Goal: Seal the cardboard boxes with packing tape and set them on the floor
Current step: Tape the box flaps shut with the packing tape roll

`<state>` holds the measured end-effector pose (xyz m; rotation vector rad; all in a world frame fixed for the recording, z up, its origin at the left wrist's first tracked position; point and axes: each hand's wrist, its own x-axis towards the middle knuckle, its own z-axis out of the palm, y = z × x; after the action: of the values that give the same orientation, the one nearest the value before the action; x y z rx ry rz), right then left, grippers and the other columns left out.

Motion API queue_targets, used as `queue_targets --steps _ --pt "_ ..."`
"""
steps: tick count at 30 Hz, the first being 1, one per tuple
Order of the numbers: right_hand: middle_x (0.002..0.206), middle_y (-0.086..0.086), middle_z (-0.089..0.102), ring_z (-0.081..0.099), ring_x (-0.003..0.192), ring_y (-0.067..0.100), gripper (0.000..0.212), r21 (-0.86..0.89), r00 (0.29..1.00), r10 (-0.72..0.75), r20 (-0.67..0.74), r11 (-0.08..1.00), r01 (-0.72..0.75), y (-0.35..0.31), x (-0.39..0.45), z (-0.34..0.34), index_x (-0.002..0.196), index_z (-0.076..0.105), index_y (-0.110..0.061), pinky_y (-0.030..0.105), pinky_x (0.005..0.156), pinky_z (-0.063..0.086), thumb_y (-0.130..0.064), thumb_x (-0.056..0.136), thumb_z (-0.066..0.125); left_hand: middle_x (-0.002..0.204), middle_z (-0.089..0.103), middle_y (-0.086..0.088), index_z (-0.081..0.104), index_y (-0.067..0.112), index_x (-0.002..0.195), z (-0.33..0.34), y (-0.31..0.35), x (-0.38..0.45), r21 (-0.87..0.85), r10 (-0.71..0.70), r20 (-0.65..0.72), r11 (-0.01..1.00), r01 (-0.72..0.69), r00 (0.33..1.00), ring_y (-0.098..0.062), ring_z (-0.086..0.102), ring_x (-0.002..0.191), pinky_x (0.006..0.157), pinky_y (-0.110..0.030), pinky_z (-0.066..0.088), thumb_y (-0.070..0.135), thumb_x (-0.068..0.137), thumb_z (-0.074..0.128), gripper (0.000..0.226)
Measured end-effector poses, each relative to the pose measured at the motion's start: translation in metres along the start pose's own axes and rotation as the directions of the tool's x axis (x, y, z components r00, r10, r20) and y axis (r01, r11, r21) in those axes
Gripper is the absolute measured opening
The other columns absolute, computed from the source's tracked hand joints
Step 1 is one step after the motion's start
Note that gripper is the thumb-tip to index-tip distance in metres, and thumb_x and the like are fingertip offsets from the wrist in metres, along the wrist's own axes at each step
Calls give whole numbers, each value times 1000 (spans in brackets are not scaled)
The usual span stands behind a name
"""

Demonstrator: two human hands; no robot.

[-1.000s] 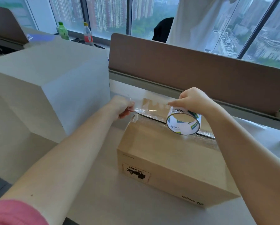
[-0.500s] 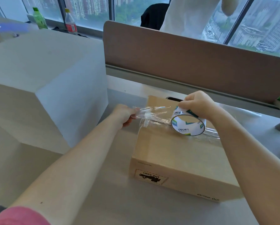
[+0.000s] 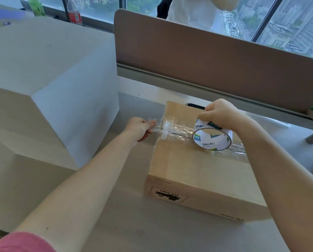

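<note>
Head view shows the cardboard box [image 3: 197,166] lying flat on the desk [image 3: 133,224], flaps closed. The right hand [image 3: 220,114] grips the tape roll [image 3: 213,136] over the top seam, while the left hand [image 3: 140,129] pinches the free tape end [image 3: 156,127] just past the box's left edge. Thin, clingy film like this likely wrinkles and sticks to itself; best held taut. The box looks stiff and light, best lifted by its two short sides.

At my twelve o'clock the bottles [image 3: 73,10] are cropped; my right hand [image 3: 223,115] hides the tape roll's [image 3: 212,138] top.
</note>
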<state>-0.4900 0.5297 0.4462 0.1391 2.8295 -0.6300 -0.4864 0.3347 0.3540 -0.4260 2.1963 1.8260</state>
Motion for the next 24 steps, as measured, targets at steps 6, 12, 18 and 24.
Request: queue_targets --steps 6,12,18,24 --pt "56 4 37 34 51 16 18 -6 1000 -4 4 1000 4 -1 2 4 67 52 -8 23 50 27 -18 80 58 46 47 2 42 11 57 5 -13 5 -116 -78 8 990 78 997 0 30 22 38 -13 34 21 91 58 39" --pt "52 3 36 33 49 16 35 -22 1000 -3 -16 1000 3 -1 3 6 50 41 -12 24 49 27 -18 80 57 36 46 9 42 15 59 14 -23 11 -279 -211 51 936 216 976 -8 34 40 44 -13 37 25 90 59 37" --pt "52 3 36 32 50 17 35 5 999 -18 -45 1000 18 3 2 9 49 39 -13 24 52 27 -17 78 57 29 38 9 38 16 58 27 -34 11 -293 -182 103 934 204 978 -5 32 28 38 -10 32 31 94 51 41" --pt "51 3 35 32 51 18 35 21 996 -47 -70 999 49 5 0 10 48 38 -13 25 51 27 -16 78 57 77 48 -11 49 9 82 32 -42 8 -111 -12 82 994 21 997 -18 44 71 60 -24 36 43 96 42 37"
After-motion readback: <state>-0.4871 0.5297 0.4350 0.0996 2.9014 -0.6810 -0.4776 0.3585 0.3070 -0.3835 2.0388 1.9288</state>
